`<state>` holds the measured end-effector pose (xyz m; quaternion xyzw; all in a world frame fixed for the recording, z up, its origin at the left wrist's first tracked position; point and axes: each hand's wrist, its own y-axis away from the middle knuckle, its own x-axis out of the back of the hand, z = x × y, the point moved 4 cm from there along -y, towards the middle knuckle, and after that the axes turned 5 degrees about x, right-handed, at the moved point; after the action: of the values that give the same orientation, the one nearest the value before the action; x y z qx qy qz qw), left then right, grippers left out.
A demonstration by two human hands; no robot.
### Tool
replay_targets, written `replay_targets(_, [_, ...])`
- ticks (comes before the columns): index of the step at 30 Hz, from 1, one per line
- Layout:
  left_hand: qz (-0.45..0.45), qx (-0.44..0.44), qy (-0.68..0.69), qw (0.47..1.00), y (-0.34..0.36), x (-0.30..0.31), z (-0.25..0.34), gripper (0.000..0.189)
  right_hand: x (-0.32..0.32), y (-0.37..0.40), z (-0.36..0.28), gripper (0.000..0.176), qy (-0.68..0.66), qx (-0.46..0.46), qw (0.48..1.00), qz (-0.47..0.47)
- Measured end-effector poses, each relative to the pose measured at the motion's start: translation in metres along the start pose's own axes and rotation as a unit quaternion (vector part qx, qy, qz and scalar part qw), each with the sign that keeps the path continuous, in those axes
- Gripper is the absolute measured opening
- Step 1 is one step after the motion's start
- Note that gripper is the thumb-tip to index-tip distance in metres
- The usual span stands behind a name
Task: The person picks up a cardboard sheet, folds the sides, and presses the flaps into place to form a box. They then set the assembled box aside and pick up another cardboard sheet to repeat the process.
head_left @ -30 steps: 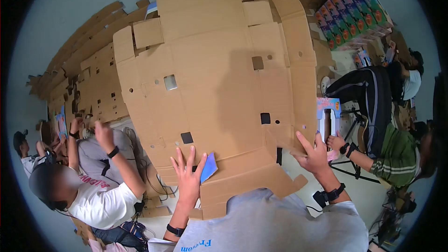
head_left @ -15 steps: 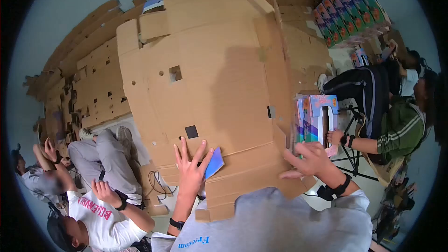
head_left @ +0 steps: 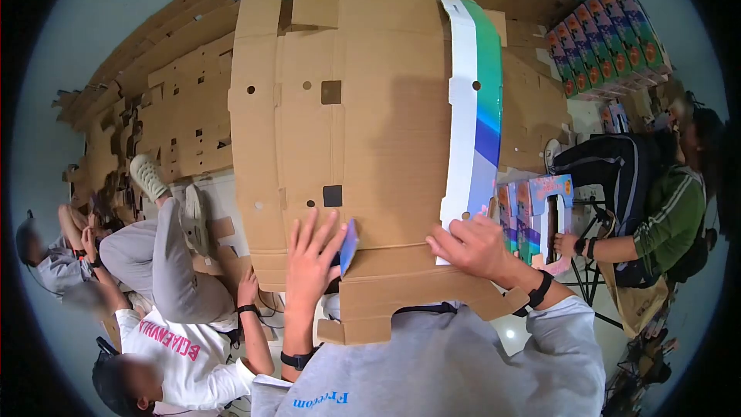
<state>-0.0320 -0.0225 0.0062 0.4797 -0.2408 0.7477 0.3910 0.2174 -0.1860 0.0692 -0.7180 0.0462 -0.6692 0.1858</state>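
Note:
A large brown cardboard sheet (head_left: pixel 394 131) with punched holes lies in front of me. My left hand (head_left: pixel 310 259) rests on its near left part, fingers stretched out and slightly spread. Beside that thumb a small blue-purple printed flap (head_left: pixel 350 249) sticks up. Along the right edge, a long side panel (head_left: pixel 465 108) is folded over, showing a white band and a green-to-purple printed face. My right hand (head_left: pixel 477 249) is curled closed at the near end of this panel; its fingertips are partly hidden. A near cardboard flap (head_left: pixel 401 289) with a curved cutout lies against my shirt.
Printed boxes (head_left: pixel 540 216) stand at my right beside a co-worker in a green sleeve (head_left: pixel 664 220). More boxes (head_left: pixel 606 46) are lined up at the back right. Flattened cardboard (head_left: pixel 166 100) is piled on the left, near people seated there.
The right side panel has folded inward, so its printed face now shows. My right hand has moved left and closed at its near end. My left hand remains on the sheet.

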Motion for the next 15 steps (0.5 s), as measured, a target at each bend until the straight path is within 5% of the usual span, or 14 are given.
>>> replay_targets(6, [0.123, 0.121, -0.064, 0.983, 0.026, 0.026, -0.055, 0.065, 0.012, 0.004, 0.012, 0.066, -0.020, -0.175, 0.980, 0.094])
replay_targets(7, [0.114, 0.162, -0.082, 0.977, 0.024, 0.042, -0.055, 0.049, 0.012, 0.007, 0.014, 0.077, -0.010, -0.218, 0.970, 0.106])
replay_targets(11, [0.080, 0.307, 0.205, 0.926, 0.025, 0.079, -0.061, 0.039, 0.013, 0.011, 0.025, 0.109, -0.165, -0.365, 0.910, 0.102])
replay_targets(14, [0.117, 0.242, 0.163, 0.949, 0.031, 0.101, -0.060, 0.036, 0.014, 0.012, 0.029, 0.107, -0.178, -0.348, 0.917, 0.077])
replay_targets(15, [0.117, 0.295, 0.278, 0.907, 0.035, 0.107, -0.060, 0.037, 0.015, 0.013, 0.031, 0.106, -0.179, -0.347, 0.918, 0.077])
